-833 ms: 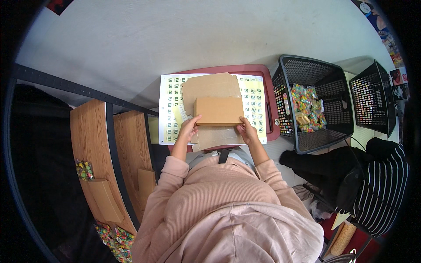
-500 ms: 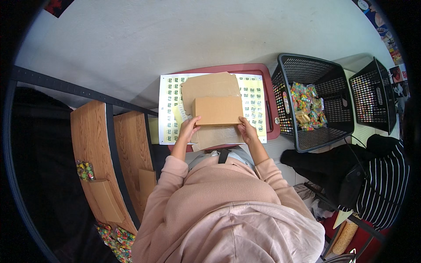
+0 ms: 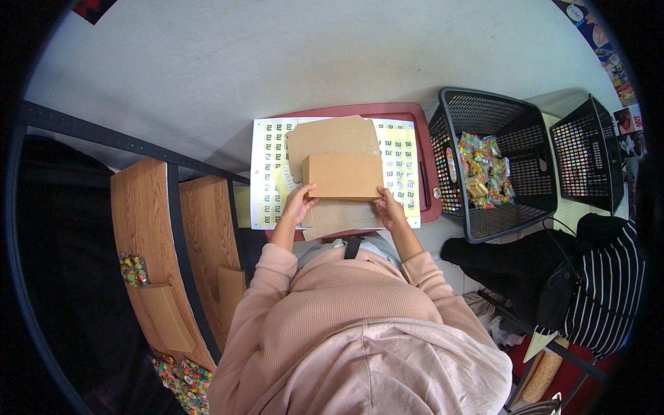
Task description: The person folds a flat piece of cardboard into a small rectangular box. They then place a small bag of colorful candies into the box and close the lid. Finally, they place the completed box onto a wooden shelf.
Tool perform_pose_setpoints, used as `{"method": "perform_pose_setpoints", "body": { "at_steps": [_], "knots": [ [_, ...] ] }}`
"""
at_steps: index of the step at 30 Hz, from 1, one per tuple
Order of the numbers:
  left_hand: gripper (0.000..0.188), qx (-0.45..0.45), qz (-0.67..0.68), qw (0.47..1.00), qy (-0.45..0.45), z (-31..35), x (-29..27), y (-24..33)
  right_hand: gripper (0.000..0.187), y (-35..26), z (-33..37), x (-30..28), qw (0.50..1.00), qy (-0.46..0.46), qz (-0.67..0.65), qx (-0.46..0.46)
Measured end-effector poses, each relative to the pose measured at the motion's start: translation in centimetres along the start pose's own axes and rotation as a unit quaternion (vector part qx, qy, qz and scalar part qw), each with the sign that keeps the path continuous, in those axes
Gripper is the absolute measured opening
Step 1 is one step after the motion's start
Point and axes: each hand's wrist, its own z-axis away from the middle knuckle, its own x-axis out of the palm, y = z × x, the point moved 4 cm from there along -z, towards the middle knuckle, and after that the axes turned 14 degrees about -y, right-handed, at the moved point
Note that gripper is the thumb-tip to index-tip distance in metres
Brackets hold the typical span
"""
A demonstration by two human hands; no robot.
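Pale grey wall fills the upper part of the view, and against it stands a worktop carrying a red tray (image 3: 415, 114) that serves as the landmark. Lying across the tray are sheets of small green-and-white stickers (image 3: 266, 173), spread flat so each sticker is within reach. On top of the sheets rests a flat piece of brown cardboard (image 3: 332, 135), and in front of it a small brown cardboard box (image 3: 344, 176), closed and level. The left hand (image 3: 299, 205) grips the box's near left corner and the right hand (image 3: 389, 207) its near right corner, fingers curled around the edges, apparently to steady it squarely over the tray. Right of the tray stands a black mesh basket (image 3: 449, 173) holding colourful wrapped sweets (image 3: 484, 169), close enough for an easy reach; a second black mesh basket (image 3: 588, 159) sits farther right. Left of the tray, wooden shelves (image 3: 142, 228) hold more colourful sweets (image 3: 133, 268). Another person in a striped sleeve (image 3: 609, 283) sits beyond the baskets.
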Motion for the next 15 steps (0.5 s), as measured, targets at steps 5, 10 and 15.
{"method": "perform_pose_setpoints", "body": {
  "at_steps": [5,10,15],
  "knots": [
    [0.036,-0.006,0.047,0.999,-0.007,-0.4,-0.7,-0.7,0.027,-0.2,0.6,0.8,0.999,-0.013,-0.014,-0.026],
    [0.032,0.000,0.065,0.997,-0.036,-0.8,-0.8,-1.1,0.023,0.1,0.2,0.7,0.999,-0.023,-0.029,-0.038],
    [0.031,-0.024,0.028,0.999,-0.035,-0.5,-0.8,-1.3,0.020,0.4,-0.3,0.2,0.998,-0.011,-0.018,-0.051]
  ]
}}
